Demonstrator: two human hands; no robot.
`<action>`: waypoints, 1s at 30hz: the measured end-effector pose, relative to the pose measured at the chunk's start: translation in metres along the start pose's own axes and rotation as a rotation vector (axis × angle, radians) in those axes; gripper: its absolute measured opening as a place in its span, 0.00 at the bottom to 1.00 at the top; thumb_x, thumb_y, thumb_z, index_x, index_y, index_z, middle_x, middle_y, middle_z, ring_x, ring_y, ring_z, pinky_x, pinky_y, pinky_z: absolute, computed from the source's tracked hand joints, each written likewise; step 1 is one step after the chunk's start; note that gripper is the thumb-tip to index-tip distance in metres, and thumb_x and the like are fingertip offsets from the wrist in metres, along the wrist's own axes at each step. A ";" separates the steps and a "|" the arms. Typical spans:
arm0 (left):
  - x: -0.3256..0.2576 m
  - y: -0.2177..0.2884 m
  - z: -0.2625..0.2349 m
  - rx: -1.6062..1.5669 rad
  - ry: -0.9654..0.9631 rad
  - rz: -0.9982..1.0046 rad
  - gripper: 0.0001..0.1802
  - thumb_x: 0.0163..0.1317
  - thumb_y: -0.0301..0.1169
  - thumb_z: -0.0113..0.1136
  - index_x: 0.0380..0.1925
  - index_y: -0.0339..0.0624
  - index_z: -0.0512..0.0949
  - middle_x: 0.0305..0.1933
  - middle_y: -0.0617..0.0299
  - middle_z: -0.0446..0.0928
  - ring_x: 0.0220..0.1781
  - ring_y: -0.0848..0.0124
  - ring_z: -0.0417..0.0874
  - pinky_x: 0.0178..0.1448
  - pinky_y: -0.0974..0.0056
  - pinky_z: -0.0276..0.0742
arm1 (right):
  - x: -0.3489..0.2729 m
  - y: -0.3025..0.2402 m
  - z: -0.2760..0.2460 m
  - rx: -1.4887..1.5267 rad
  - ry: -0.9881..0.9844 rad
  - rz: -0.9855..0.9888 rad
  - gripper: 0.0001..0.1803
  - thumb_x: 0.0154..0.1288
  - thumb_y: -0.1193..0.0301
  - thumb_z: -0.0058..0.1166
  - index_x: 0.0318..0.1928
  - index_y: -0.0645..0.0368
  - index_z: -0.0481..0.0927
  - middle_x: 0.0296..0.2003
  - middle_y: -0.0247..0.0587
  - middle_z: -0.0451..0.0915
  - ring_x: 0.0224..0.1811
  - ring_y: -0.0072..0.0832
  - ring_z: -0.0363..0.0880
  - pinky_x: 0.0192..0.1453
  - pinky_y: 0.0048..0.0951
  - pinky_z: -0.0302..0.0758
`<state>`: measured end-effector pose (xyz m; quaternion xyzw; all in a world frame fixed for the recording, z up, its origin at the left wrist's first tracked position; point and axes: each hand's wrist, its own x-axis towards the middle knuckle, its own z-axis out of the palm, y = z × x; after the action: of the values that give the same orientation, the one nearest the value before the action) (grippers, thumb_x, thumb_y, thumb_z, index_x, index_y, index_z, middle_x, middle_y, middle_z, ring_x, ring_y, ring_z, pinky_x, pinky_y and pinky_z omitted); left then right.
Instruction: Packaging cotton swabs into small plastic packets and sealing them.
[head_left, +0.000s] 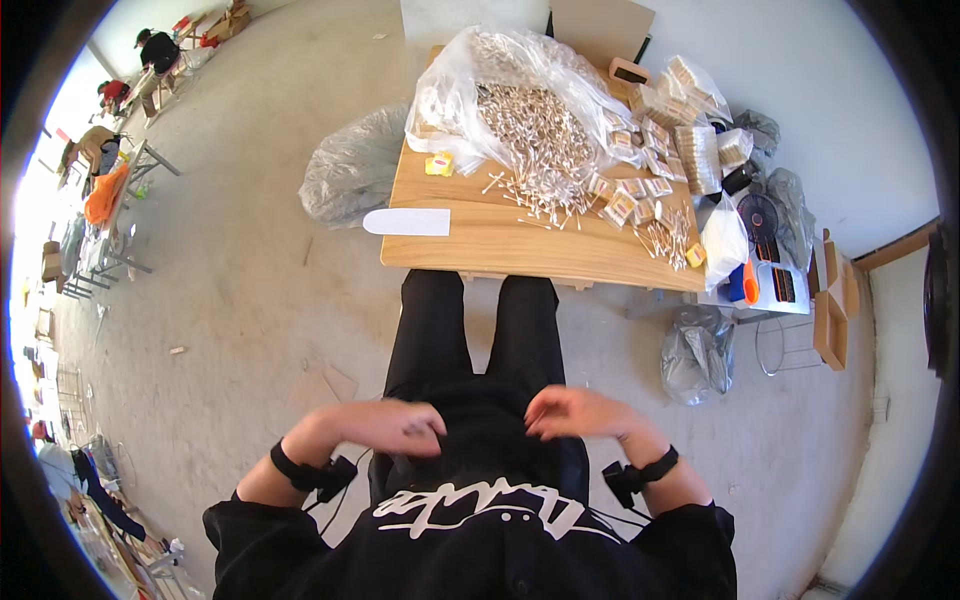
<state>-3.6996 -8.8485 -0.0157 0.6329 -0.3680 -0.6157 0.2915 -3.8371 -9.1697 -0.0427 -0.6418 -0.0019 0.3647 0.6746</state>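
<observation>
Both of my hands are over my lap, apart from each other and away from the table. My left hand (pixel 408 428) has loosely bent fingers pointing inward and holds nothing that I can see. Opposite it, my right hand (pixel 568 412) is empty, its fingers slightly apart. Beyond my knees, a heap of cotton swabs (pixel 535 125) spills out of a large clear plastic bag (pixel 450 80) on the wooden table (pixel 560 245). Small packs of swabs (pixel 622 207) lie to its right, beside loose swabs (pixel 665 238). A white round-ended card (pixel 408 222) is at the near left edge.
A yellow packet (pixel 439 164) lies on the table's left. Stacked clear packs (pixel 697 160) stand at the right. A side table holds a small black fan (pixel 758 218) and an orange-rimmed container (pixel 750 284). Grey plastic bags (pixel 698 355) sit on the floor. People (pixel 157 52) are far left.
</observation>
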 end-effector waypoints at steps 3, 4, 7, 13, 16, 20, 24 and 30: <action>0.004 -0.031 -0.035 0.224 0.466 -0.300 0.23 0.61 0.40 0.63 0.51 0.39 0.74 0.48 0.52 0.79 0.49 0.60 0.82 0.52 0.59 0.77 | 0.004 0.046 -0.063 0.084 0.428 -0.025 0.13 0.66 0.68 0.57 0.46 0.62 0.75 0.40 0.39 0.81 0.42 0.27 0.82 0.45 0.29 0.79; 0.012 -0.060 -0.044 0.388 0.588 -0.330 0.23 0.59 0.40 0.64 0.51 0.40 0.75 0.50 0.50 0.78 0.51 0.57 0.81 0.53 0.58 0.77 | 0.008 0.060 -0.079 -0.019 0.553 -0.046 0.14 0.64 0.67 0.59 0.45 0.61 0.76 0.40 0.41 0.81 0.42 0.29 0.82 0.45 0.30 0.79; 0.034 -0.082 -0.049 0.551 0.722 -0.321 0.26 0.52 0.41 0.71 0.46 0.38 0.74 0.49 0.50 0.78 0.53 0.50 0.79 0.53 0.51 0.77 | 0.026 0.074 -0.098 -0.569 0.752 0.017 0.19 0.58 0.64 0.64 0.46 0.60 0.76 0.42 0.47 0.79 0.45 0.38 0.80 0.49 0.36 0.77; 0.050 -0.078 -0.018 0.651 0.673 -0.488 0.30 0.45 0.39 0.75 0.44 0.38 0.71 0.48 0.50 0.74 0.54 0.48 0.77 0.54 0.51 0.77 | 0.025 0.082 -0.066 -0.960 0.853 0.044 0.20 0.51 0.64 0.68 0.40 0.58 0.75 0.42 0.49 0.75 0.48 0.48 0.74 0.52 0.44 0.72; 0.042 -0.088 -0.009 0.644 0.705 -0.458 0.25 0.44 0.37 0.75 0.39 0.39 0.74 0.43 0.51 0.75 0.50 0.50 0.78 0.50 0.51 0.77 | 0.013 0.106 -0.068 -0.834 0.855 0.082 0.18 0.50 0.66 0.69 0.37 0.58 0.74 0.39 0.48 0.76 0.44 0.46 0.76 0.47 0.43 0.73; 0.026 -0.106 -0.009 0.453 0.647 -0.510 0.14 0.45 0.36 0.73 0.26 0.43 0.77 0.34 0.55 0.77 0.41 0.54 0.81 0.42 0.52 0.76 | 0.015 0.144 -0.078 -0.749 0.823 -0.028 0.18 0.49 0.68 0.69 0.36 0.58 0.73 0.35 0.45 0.76 0.38 0.43 0.77 0.42 0.41 0.74; 0.018 -0.131 0.002 0.525 0.706 -0.319 0.11 0.49 0.34 0.70 0.22 0.44 0.76 0.29 0.56 0.77 0.36 0.54 0.80 0.38 0.53 0.75 | 0.015 0.132 -0.063 -0.695 0.853 -0.130 0.15 0.50 0.70 0.68 0.34 0.58 0.74 0.34 0.45 0.75 0.40 0.45 0.76 0.44 0.42 0.73; 0.024 -0.156 0.000 0.466 0.747 -0.194 0.11 0.53 0.32 0.68 0.23 0.40 0.74 0.27 0.52 0.77 0.33 0.51 0.78 0.36 0.53 0.72 | 0.002 0.110 -0.036 -0.712 0.854 -0.061 0.08 0.54 0.74 0.62 0.29 0.59 0.75 0.32 0.45 0.75 0.43 0.47 0.74 0.48 0.42 0.72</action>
<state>-3.6833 -8.7805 -0.1574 0.8921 -0.3054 -0.2702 0.1947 -3.8725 -9.2101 -0.1448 -0.9205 0.1302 0.0294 0.3673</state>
